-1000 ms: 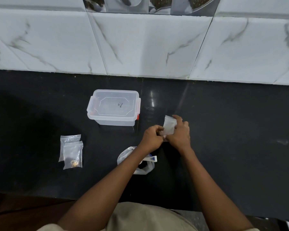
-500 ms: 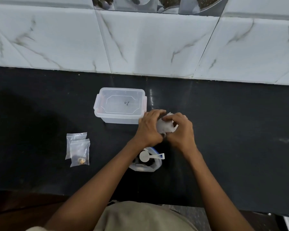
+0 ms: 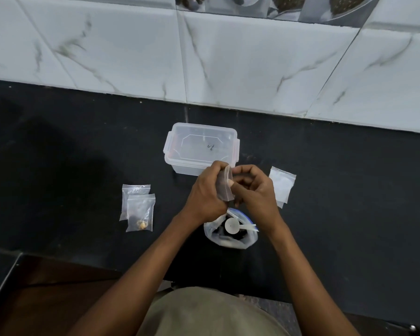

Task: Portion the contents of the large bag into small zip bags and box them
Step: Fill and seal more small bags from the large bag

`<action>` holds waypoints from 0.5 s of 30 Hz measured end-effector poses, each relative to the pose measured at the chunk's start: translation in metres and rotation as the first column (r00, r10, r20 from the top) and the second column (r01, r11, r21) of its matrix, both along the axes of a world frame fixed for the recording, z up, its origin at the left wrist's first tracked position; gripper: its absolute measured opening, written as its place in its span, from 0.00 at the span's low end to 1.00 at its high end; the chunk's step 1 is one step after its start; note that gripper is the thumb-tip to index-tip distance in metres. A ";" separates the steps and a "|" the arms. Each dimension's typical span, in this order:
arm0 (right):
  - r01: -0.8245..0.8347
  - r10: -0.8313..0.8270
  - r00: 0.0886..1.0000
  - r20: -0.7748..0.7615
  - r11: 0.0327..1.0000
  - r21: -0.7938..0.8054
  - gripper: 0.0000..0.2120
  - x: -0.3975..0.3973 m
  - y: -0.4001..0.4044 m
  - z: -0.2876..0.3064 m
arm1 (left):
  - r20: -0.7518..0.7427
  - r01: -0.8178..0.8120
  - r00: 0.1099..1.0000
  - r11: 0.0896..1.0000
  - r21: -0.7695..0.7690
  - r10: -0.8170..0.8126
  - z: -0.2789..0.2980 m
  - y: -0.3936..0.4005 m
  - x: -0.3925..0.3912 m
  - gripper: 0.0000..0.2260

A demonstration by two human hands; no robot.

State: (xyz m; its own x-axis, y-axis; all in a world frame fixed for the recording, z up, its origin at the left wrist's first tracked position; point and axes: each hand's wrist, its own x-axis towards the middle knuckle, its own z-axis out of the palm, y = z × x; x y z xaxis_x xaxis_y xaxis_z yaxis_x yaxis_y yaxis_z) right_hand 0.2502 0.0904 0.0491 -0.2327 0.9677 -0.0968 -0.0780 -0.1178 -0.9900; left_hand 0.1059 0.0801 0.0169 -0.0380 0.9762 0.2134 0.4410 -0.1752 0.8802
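Note:
Between my two hands hangs a small clear zip bag (image 3: 224,186). My left hand (image 3: 205,195) grips its left side and my right hand (image 3: 252,190) pinches its upper right edge. Just below them stands the large open bag (image 3: 230,235) with dark contents and a white scoop (image 3: 232,225) lying in it. A clear plastic box (image 3: 200,147) with its lid on sits behind my hands. Two small zip bags (image 3: 137,209) lie overlapped to the left, the front one holding a few pieces. Empty zip bags (image 3: 281,185) lie flat to the right.
The black countertop (image 3: 349,190) runs left and right, backed by a white marble-tiled wall (image 3: 228,57). Its front edge drops to a dark wooden surface (image 3: 46,299) at the lower left.
The empty zip bags now lie on the counter to the right of my hands. My hands hold one small bag higher, close to the box, above the large bag.

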 end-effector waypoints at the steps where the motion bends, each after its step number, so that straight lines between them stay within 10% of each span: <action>1: 0.013 -0.013 1.000 0.017 1.000 0.000 0.08 -0.004 -0.002 0.000 | 0.013 -0.007 1.000 1.000 -0.001 0.007 0.001 -0.002 -0.002 0.19; 15: -0.199 0.111 0.841 0.529 0.974 0.112 0.14 -0.018 -0.004 0.000 | -0.222 -0.029 0.973 0.991 0.131 0.057 -0.008 -0.020 -0.021 0.21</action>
